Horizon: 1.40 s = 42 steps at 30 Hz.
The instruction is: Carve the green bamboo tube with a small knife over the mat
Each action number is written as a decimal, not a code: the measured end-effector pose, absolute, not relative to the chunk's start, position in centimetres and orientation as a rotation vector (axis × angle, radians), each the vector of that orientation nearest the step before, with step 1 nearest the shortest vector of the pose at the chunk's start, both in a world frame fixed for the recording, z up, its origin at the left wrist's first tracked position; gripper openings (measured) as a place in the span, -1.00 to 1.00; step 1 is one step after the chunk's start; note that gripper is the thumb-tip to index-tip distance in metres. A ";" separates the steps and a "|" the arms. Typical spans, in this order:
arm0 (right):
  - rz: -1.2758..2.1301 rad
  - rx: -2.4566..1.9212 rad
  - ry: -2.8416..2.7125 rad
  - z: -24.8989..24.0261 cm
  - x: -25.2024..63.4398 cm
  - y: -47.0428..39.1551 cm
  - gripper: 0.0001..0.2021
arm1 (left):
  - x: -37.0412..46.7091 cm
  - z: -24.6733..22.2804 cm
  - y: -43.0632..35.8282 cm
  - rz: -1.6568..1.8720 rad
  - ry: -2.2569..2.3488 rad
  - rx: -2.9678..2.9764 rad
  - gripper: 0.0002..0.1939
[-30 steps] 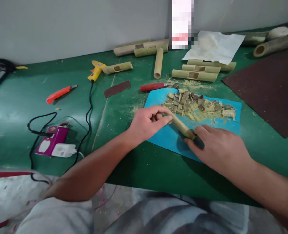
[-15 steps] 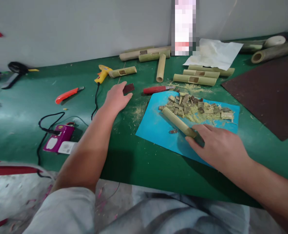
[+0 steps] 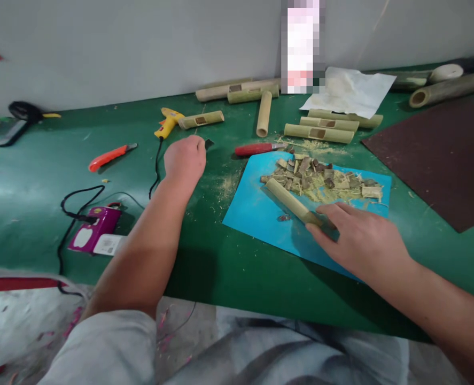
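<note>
My left hand (image 3: 185,159) is closed on a small dark piece of sandpaper (image 3: 209,144), of which only a corner sticks out past the fingers. At the right, my right hand (image 3: 363,235) grips the near end of a bamboo tube (image 3: 288,199) between thumb and fingers. The tube lies slanted over a blue sheet (image 3: 245,208). Beyond it on the sheet is a heap of bamboo chips and shavings (image 3: 320,176). A red-handled tool (image 3: 255,149) rests between the left hand and the heap.
Behind the hands lie a yellow glue gun (image 3: 168,123), several bamboo tubes (image 3: 319,133) and a white paper (image 3: 347,91). An orange cutter (image 3: 108,159) and a purple power box (image 3: 95,230) with cords are at left. A brown sheet (image 3: 437,160) covers the right.
My left hand has closed over the small dark piece, which lay in view before, and drawn slightly left. My right hand still holds the bamboo tube in nearly the same place.
</note>
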State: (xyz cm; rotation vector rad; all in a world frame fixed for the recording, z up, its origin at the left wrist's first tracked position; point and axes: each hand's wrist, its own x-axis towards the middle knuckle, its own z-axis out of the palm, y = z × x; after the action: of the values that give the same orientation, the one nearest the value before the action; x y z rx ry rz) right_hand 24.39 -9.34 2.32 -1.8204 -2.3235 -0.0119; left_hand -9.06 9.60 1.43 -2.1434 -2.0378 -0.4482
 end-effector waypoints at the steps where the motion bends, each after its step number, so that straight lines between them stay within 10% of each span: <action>1: -0.029 -1.818 -2.314 2.4 24.4 -9.3 -0.71 | -9.3 1.4 9.7 -0.520 -2.019 -2.124 -0.70; 9: -0.024 -1.572 -2.104 3.5 24.5 -9.3 -0.63 | -5.3 3.9 4.4 -1.424 -1.398 -2.150 -0.70; 22: 1.037 -1.063 -1.833 3.3 23.2 -9.9 -0.52 | 0.0 4.5 -4.4 -1.212 -0.501 -2.661 -0.88; 36: 0.349 -0.888 -1.899 4.6 23.9 -9.7 -0.74 | 1.2 4.0 -3.4 -1.426 -0.339 -2.398 -0.94; 42: 0.012 -0.924 -1.913 4.3 24.3 -9.5 -0.67 | 2.3 3.8 -4.0 -1.575 -0.572 -2.888 -0.63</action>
State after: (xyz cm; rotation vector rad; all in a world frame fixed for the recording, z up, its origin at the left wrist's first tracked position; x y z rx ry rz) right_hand 24.31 -9.48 4.32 -0.9235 -1.9127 0.0124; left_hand 2.29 -3.99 3.77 -2.8883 -0.5723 -1.5751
